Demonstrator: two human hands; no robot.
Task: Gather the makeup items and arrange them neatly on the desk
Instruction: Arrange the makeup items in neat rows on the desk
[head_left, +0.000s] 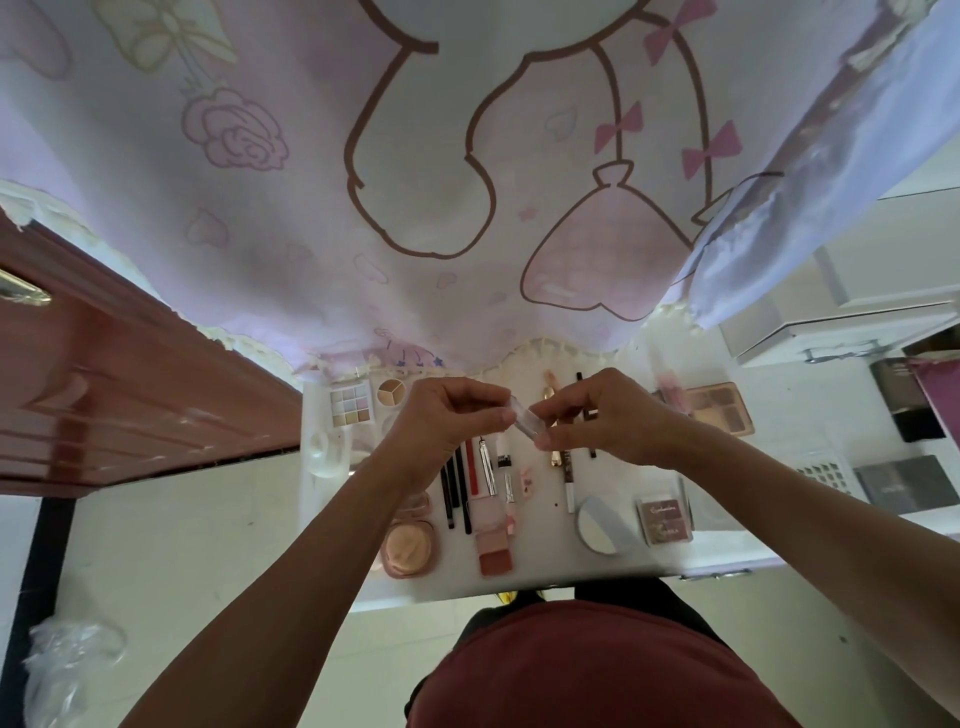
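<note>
"What hangs at the back?"
"A pale pink cloth (311, 218) with cartoon outlines and a rose (234, 130), fringed along its edge."
"And on the left?"
"A glossy red-brown wooden door (130, 395) with a metal handle (21, 291). Crumpled clear plastic (72, 660) lies on the pale floor (182, 545)."
"On the right?"
"White drawers (831, 322), with dark boxes (906, 410) near them."

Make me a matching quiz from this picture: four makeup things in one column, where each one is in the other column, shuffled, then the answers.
Things
1 clear tube
2 mirror
3 pastel palette
4 powder compact

Places
A near left of the desk
B far left of the desk
C pinched between left hand and right hand
D near right of the desk

Pairs: 1-C, 2-D, 3-B, 4-A
</note>
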